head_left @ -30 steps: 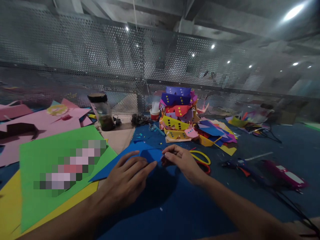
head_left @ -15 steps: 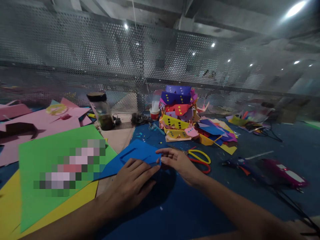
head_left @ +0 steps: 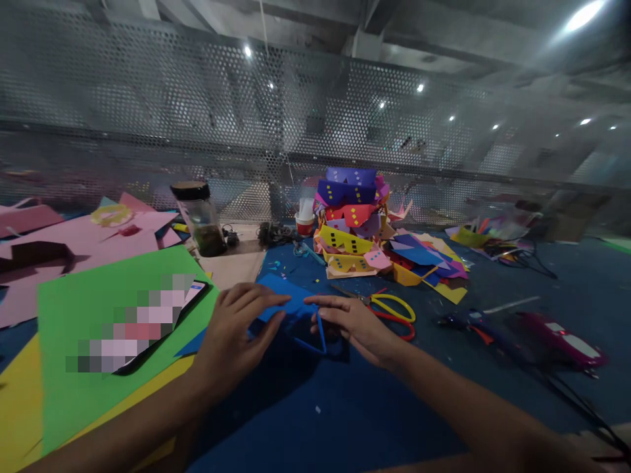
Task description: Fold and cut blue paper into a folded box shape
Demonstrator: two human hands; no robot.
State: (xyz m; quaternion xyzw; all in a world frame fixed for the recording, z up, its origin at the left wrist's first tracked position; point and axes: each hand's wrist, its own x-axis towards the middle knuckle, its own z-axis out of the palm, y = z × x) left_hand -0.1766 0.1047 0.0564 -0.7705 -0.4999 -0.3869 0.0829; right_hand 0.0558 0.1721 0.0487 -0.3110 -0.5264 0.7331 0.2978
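Observation:
A blue foam or card sheet (head_left: 290,295) lies in front of me, its near right edge raised as a narrow folded strip. My right hand (head_left: 352,322) pinches that edge between thumb and fingers. Over the sheet's left part hovers my left hand (head_left: 246,322), thumb and index finger slightly apart with nothing visible between them. It hides much of the sheet. Just beyond my right hand lie scissors (head_left: 394,302) with yellow and red handles.
At left, a phone (head_left: 190,299) rests on a green sheet (head_left: 64,315) above a yellow one (head_left: 20,394). Behind stand a dark-lidded jar (head_left: 200,223) and a stack of colourful paper bands (head_left: 345,217). A glue gun (head_left: 478,325) and a magenta device (head_left: 562,341) lie right.
My left hand has lifted off the sheet and shifted left, its thumb and index finger now raised. The blue sheet has turned, and its folded edge stands up near my right hand.

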